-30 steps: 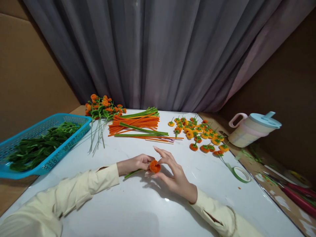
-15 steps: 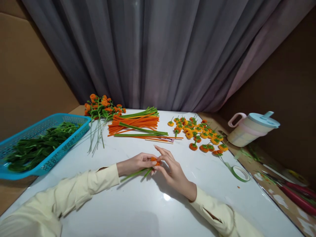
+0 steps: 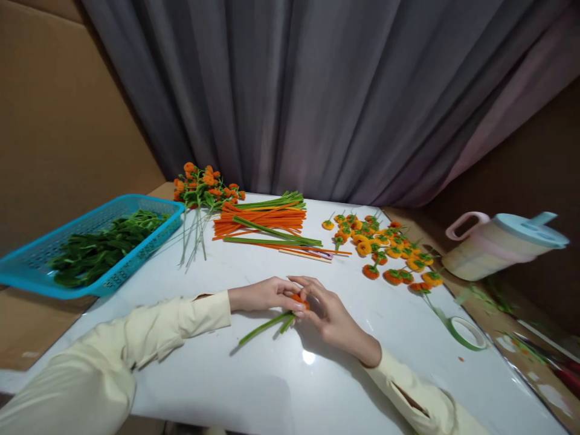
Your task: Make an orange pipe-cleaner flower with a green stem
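One orange chenille flower head (image 3: pixel 299 299) sat over the white tabletop (image 3: pixel 217 374), pinched by both left hand (image 3: pixel 267 295) and right hand (image 3: pixel 336 323). Probably light, soft, bendable, easily squashed; protruding green chenille strips (image 3: pixel 263 329) looked the safer hold.

- we pinched orange flower head (image 3: pixel 301 299) between left hand (image 3: pixel 261 295) and right hand (image 3: pixel 336 319)
- green strips (image 3: pixel 263 328) poked out below
- blue basket (image 3: pixel 136 258) sat at our left
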A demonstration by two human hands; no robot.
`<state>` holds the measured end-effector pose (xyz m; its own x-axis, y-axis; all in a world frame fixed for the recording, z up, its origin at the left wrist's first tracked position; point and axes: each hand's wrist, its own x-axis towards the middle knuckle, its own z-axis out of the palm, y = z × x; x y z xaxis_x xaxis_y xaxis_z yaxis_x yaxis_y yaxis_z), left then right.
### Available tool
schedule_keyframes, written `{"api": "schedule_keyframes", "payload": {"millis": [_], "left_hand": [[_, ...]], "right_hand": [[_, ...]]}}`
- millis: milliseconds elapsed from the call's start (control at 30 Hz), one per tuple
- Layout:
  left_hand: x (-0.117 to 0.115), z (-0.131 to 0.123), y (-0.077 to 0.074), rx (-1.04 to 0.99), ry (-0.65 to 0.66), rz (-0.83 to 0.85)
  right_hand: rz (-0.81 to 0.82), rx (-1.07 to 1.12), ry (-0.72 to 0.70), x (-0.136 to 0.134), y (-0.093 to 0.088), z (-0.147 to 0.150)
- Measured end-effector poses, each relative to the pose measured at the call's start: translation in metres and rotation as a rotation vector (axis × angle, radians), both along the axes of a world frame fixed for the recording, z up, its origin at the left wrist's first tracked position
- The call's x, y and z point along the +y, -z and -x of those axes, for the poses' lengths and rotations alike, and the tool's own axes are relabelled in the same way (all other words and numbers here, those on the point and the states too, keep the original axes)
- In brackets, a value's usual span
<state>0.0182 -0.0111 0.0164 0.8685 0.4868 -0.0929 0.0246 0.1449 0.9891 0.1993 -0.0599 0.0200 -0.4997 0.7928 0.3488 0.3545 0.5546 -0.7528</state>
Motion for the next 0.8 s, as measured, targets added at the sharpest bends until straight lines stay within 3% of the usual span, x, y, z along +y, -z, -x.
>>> {"api": "schedule_keyframes", "payload": {"millis": [400,600,800], "left_hand": [[0.009,0.006,0.002,0.005,0.103,-0.021],[0.01,0.007,0.011,0.073,0.046,-0.083],[0.01,0.007,0.008,0.103,0.034,-0.066]], "right_hand": [[-0.023,-0.052,0.036,-0.002,0.001,0.004],[-0.06,-0.103,0.004,-0.003,0.0,0.008],[-0.147,-0.066,-0.002,-0.003,0.001,0.008]]}}
